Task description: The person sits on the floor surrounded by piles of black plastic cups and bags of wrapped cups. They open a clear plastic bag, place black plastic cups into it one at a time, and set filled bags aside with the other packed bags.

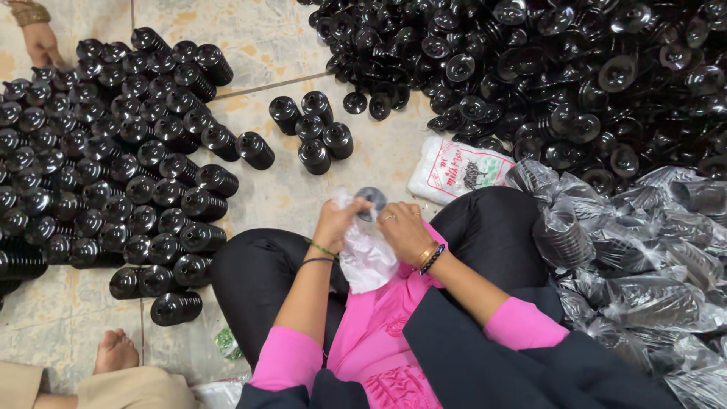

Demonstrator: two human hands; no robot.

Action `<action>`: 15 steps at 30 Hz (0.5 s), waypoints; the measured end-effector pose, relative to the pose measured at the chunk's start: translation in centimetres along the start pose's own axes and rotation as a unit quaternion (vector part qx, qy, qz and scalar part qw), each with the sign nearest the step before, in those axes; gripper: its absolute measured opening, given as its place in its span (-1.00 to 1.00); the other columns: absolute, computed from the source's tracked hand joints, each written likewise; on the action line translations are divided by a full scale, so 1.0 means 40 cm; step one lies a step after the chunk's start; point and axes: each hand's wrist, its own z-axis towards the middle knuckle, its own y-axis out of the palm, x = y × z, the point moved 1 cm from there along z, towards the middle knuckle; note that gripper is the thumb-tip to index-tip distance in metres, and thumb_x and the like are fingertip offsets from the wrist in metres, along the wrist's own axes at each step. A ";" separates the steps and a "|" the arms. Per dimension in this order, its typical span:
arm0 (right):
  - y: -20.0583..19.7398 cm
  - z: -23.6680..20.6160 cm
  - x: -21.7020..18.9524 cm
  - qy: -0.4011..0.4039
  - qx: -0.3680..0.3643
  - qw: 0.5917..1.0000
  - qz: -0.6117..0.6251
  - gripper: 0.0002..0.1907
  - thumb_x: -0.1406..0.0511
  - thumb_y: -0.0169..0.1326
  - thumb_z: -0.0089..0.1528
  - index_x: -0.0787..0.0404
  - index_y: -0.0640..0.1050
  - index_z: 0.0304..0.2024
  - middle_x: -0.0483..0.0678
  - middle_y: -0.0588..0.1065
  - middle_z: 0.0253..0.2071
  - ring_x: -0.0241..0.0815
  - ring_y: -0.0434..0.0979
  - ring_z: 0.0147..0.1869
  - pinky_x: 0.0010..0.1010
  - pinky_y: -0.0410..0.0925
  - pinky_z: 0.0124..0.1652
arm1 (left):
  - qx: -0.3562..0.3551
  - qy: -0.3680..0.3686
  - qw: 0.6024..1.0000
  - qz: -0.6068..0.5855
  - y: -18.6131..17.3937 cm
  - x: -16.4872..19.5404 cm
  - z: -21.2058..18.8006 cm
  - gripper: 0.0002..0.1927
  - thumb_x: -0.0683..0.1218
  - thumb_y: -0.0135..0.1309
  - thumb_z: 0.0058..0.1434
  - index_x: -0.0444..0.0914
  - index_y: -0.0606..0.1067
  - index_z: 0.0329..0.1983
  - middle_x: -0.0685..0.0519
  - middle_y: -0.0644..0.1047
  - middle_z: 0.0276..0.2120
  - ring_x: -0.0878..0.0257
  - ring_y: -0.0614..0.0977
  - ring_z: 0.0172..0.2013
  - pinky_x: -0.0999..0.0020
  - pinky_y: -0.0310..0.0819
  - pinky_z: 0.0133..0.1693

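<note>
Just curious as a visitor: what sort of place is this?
Probably a small floor-level packing workshop: a loose heap of black plastic parts, stacked rows on the tiled floor, and bagged stacks alongside.

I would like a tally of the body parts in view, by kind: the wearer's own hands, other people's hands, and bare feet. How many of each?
Own hands: 2, the left hand and the right hand, both holding a plastic bag
Other person's hand: 1, top left
Bare foot: 1, bottom left
Total: 4
</note>
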 end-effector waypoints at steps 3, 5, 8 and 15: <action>-0.011 0.012 0.006 0.012 0.052 0.995 0.088 -0.81 0.37 0.06 0.19 0.26 0.46 -0.13 0.07 0.50 -0.09 0.08 0.45 0.04 -0.13 0.19 0.02 | -0.089 0.045 0.991 0.086 0.019 0.005 -0.008 -0.82 -0.14 0.23 0.27 -0.36 0.54 -0.19 0.13 0.58 -0.37 0.37 0.46 -0.42 0.38 0.34 -0.38; -0.015 0.014 0.027 0.076 0.066 0.984 0.145 -0.92 0.41 0.03 0.31 0.26 0.45 -0.14 0.03 0.54 -0.06 0.07 0.50 0.05 -0.16 0.23 0.06 | -0.141 0.099 0.977 0.128 0.038 0.016 -0.026 -0.81 -0.13 0.23 0.27 -0.34 0.51 -0.20 0.17 0.52 -0.38 0.40 0.48 -0.37 0.41 0.39 -0.33; -0.005 0.004 0.051 0.172 0.007 0.956 0.237 -0.90 0.33 0.03 0.40 0.27 0.46 -0.12 -0.03 0.56 -0.20 -0.11 0.59 -0.07 -0.36 0.39 -0.04 | -0.154 0.190 0.948 0.204 0.072 0.033 -0.055 -0.81 -0.11 0.23 0.26 -0.33 0.50 -0.21 0.17 0.53 -0.37 0.42 0.52 -0.33 0.44 0.46 -0.27; 0.007 0.012 0.075 0.178 -0.044 0.854 0.488 -0.75 0.35 0.10 0.30 0.33 0.50 0.00 -0.13 0.54 -0.15 -0.39 0.52 -0.10 -0.51 0.39 -0.10 | -0.052 0.197 0.960 0.191 0.090 0.054 -0.092 -0.87 -0.17 0.16 0.30 -0.31 0.45 -0.25 0.12 0.53 -0.40 0.42 0.49 -0.34 0.41 0.43 -0.30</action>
